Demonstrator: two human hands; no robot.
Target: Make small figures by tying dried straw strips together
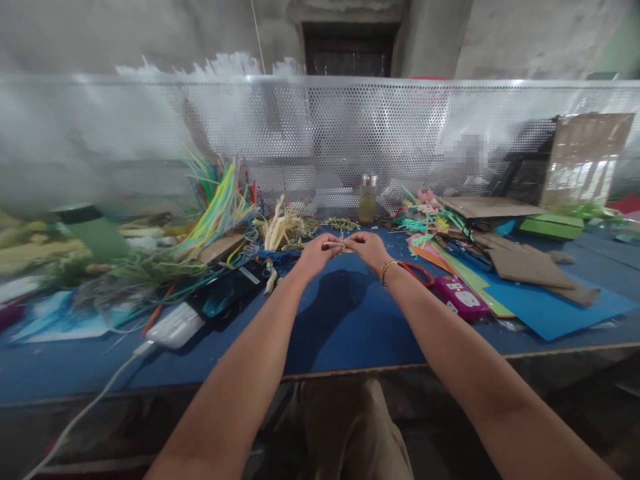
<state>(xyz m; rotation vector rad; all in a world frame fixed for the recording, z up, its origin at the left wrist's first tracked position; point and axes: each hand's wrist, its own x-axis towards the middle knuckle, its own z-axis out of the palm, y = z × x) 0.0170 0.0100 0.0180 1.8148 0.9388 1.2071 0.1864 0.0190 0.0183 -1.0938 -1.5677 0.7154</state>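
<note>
At the far left we are seeing a green bottle (pixel 103 239) with a dark lid, which is leaning a little. Next, a white block (pixel 176 325) with a cable (pixel 103 393) is lying before a bundle of coloured strips (pixel 220 217). A bunch of pale dry fibres (pixel 280 230) is resting just beside our left hand (pixel 316 256).

With this hand we are holding, thumb and fingers closed narrowly, the left part of a thin pale strip (pixel 336 245). The strip is running sideways between the fingertips of both hands, over the blue tabletop (pixel 355 347). Our right hand (pixel 369 249) is pinching its right part, equally narrow, and a gold-coloured bracelet (pixel 386 272) is circling the wrist.

Behind this hand a bottle of yellowish liquid (pixel 367 207) is standing upright. Further right, an orange-red loop handle (pixel 417 272), a purple box-like object (pixel 460 298) and a blue sheet (pixel 560 310) are lying, with brown cardboard (pixel 530 261) upon the sheet.
</note>
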